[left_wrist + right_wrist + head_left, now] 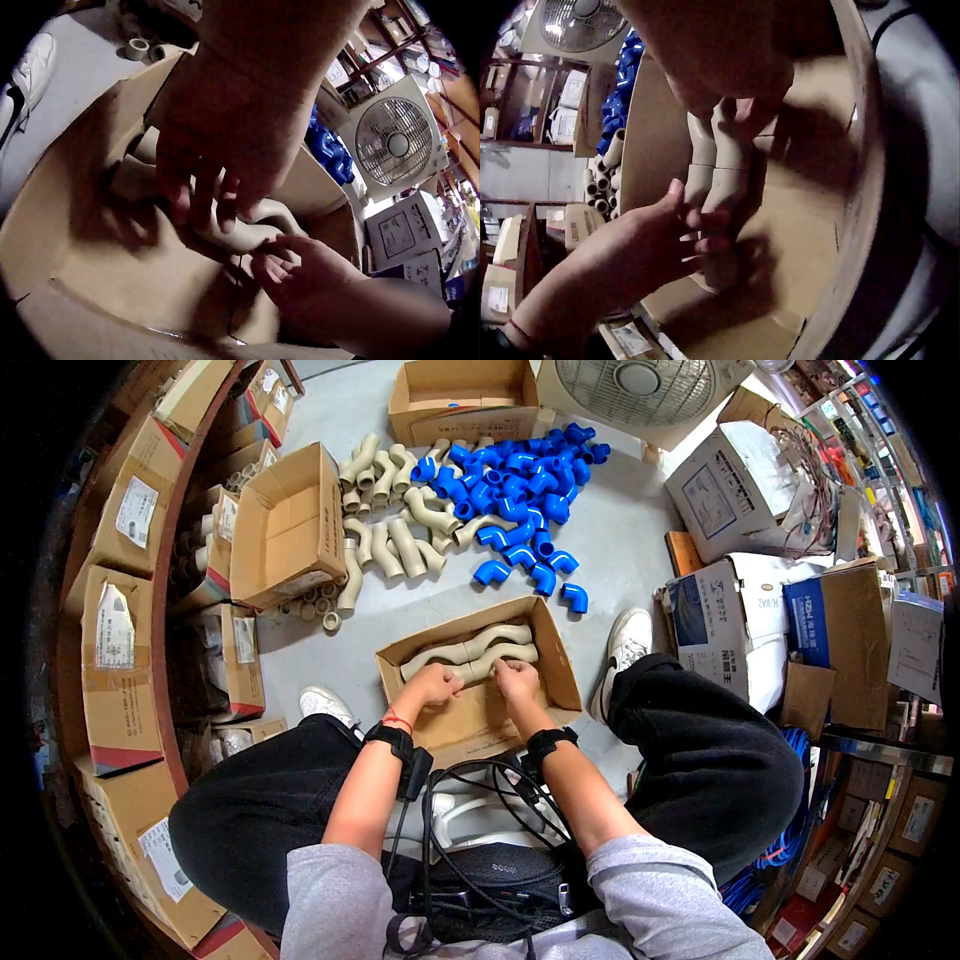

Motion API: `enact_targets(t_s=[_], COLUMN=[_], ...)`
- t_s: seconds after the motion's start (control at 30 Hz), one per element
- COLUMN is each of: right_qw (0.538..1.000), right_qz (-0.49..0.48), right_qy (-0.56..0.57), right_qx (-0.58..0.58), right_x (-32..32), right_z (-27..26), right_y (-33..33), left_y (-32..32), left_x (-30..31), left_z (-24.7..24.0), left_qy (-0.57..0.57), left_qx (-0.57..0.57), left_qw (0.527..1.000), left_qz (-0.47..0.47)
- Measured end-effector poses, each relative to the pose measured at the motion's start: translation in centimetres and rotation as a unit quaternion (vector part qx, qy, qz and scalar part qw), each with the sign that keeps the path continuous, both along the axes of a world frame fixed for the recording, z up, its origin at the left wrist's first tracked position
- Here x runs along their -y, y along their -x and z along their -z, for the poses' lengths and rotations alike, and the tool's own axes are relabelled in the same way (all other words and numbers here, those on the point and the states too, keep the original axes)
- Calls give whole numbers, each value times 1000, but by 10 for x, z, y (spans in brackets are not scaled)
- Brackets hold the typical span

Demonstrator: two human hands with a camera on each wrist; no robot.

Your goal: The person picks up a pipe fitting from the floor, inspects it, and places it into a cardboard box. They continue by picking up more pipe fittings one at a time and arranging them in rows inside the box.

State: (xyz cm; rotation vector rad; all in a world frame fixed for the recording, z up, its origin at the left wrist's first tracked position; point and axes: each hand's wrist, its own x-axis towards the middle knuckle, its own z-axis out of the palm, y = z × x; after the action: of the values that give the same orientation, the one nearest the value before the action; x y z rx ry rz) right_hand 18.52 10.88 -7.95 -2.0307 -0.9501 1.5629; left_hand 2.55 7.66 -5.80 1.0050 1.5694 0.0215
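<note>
Several beige S-bend pipe fittings (510,632) lie end to end in two rows along the far side of an open cardboard box (560,670). My left hand (437,685) grips the left fitting of the nearer row, its fingers bent over it in the right wrist view. On the right fitting (730,154) of that row, my right hand (516,679) holds the outer end between thumb and fingers. The fittings meet at a seam between the two hands. Parts of both rows are hidden behind the hands in the wrist views.
Beyond the box lie a heap of blue elbow fittings (525,490) and loose beige bends (400,545). Two more cardboard boxes (285,525) stand around the heap, near a box fan (640,390). Shelves with cartons (120,630) line the left; more cartons (710,620) stand right.
</note>
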Motion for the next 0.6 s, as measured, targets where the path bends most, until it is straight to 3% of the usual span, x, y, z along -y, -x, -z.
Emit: enact_targets(t_s=[0.03,0.1,0.13,0.2,0.23,0.27,0.33,0.4,0.43,0.5,0.53,0.6], right_qw=[995,974,957,955,948,934,908,873,822,825,820,772], right_qz=[-46,-81,-98,-128,-142,-99,-178,-297,-359,-373,-329,-363], right_qy=[5,-89,-136,-224,-267,-339,-378,-374,-401,-389,-462,-515], right_qx=[93,190,236,145,99,-45,8,102,187,168,76,77], right_x=[-3,0,0,-5,-8,-8,-17,-30,-40,-57,-65,-84], right_z=[-10,1,7,6,0,-6,-44,-55,-54,-62,-64,-66], right_y=[1,-1,0,1,4,8,17,22,27,37,44,57], left_y=[1,6,10,15,17,20,25,42,53,75,83,99], left_x=[-1,0,1,3,1,-5,-22,-37,-42,-51,-56,-62], left_z=[-1,0,8,12,6,0,-27,-35,-28,-3,1,7], left_qy=[-25,-75,-160,-327,-300,-274,-180,-200,-220,-308,-349,-258], left_qx=[-1,-4,43,133,129,125,118,0,-43,-80,-99,-133], left_qw=[1000,997,986,935,943,949,959,962,956,912,886,903], left_qz=[9,25,8,-27,-62,-96,-184,-185,-189,-258,-290,-318])
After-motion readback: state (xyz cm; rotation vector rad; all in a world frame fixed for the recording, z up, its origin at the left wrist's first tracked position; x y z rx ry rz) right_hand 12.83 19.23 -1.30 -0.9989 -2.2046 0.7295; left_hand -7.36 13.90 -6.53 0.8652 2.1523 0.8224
